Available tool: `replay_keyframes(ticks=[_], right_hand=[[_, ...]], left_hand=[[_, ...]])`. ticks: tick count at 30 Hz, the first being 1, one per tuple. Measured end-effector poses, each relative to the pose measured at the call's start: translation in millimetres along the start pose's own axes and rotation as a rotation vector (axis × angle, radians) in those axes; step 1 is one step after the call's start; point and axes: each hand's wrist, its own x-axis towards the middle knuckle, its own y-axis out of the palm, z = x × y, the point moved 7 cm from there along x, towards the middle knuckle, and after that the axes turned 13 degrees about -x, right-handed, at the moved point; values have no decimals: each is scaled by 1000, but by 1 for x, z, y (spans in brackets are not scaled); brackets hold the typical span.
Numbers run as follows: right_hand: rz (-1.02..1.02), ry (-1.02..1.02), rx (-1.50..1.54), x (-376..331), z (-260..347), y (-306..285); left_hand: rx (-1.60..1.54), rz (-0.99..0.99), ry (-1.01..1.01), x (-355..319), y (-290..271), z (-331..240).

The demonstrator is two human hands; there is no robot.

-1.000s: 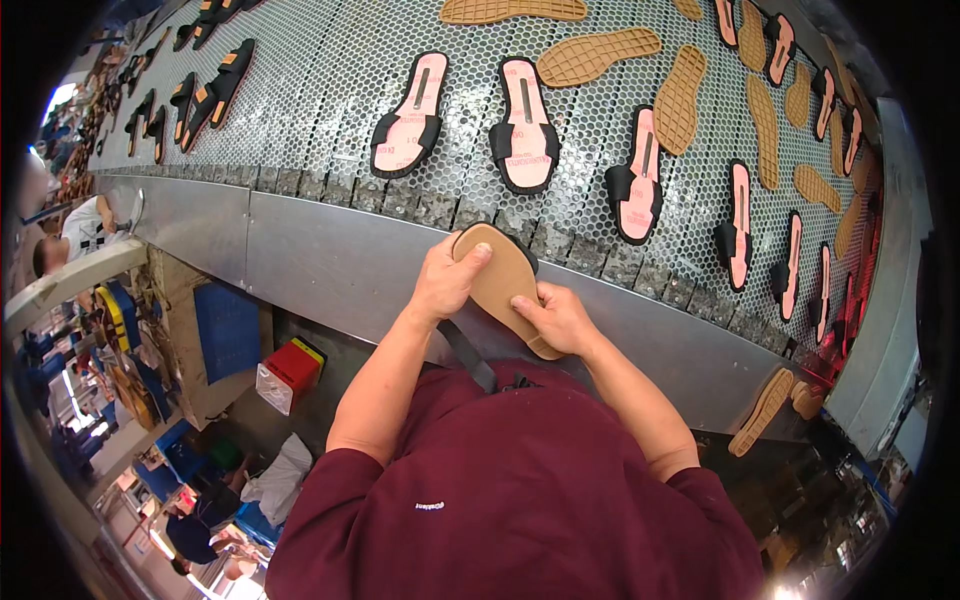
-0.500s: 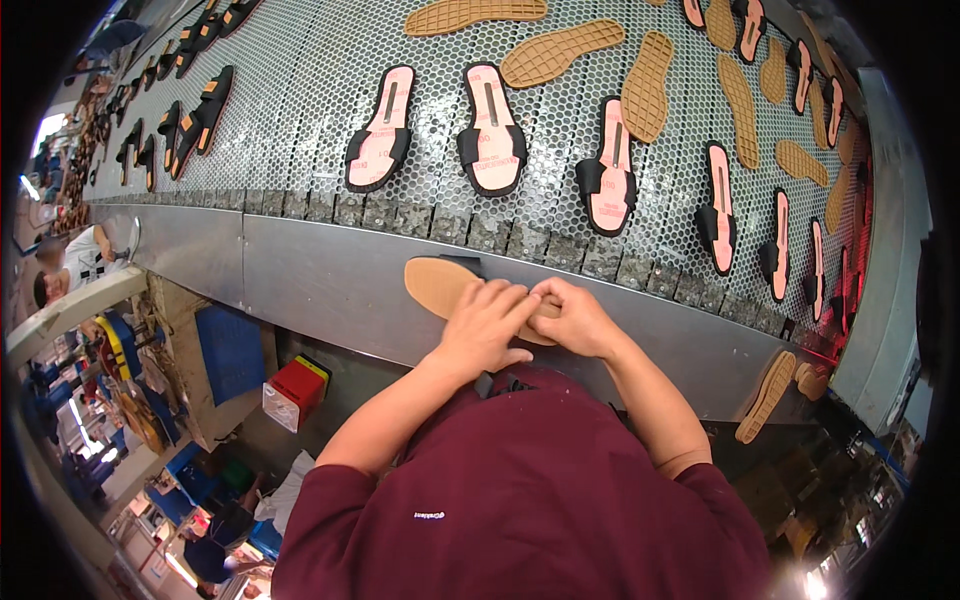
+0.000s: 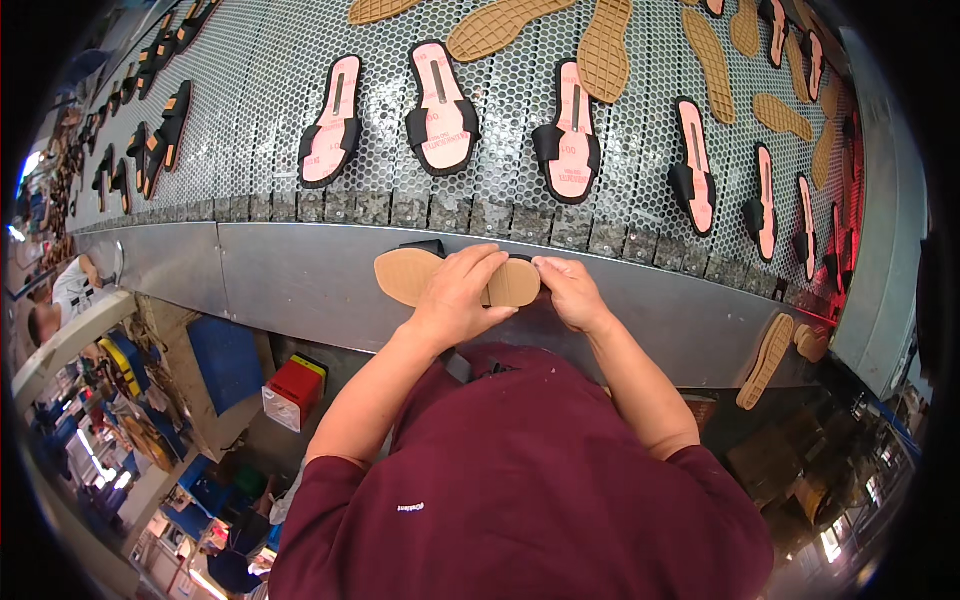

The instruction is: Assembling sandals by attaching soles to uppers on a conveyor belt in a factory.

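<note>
A sandal (image 3: 403,276) lies crosswise in front of me above the metal ledge, its smooth tan sole facing up. Part of its black strap (image 3: 428,246) sticks out on the far side. My left hand (image 3: 458,298) is wrapped over the middle of the sole, with the thumb along the near edge. At the heel end, my right hand (image 3: 572,294) is closed with thumb and forefinger pinching the right rim. The sandal's midsection is hidden beneath my left hand.
Beyond the ledge (image 3: 290,268) runs a perforated conveyor belt (image 3: 260,150) carrying pink-lined black uppers (image 3: 443,140), tan grid-patterned soles (image 3: 604,60) and, at left, black sandals (image 3: 172,130). Another sole (image 3: 768,362) leans on the ledge at right. A red box (image 3: 294,390) stands lower left.
My right hand has shifted from over the heel part to its right rim, so the rounded heel end now shows. The left hand keeps its hold. The whole view has shifted somewhat.
</note>
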Motion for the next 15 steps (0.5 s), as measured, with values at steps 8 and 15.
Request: replay_keyframes(ticks=[8, 15], right_hand=[[5, 7, 140, -7, 13, 5], [12, -55, 67, -18, 23, 3]], left_hand=[[-27, 87, -160, 6, 0, -7], [-35, 53, -99, 4, -1, -17]])
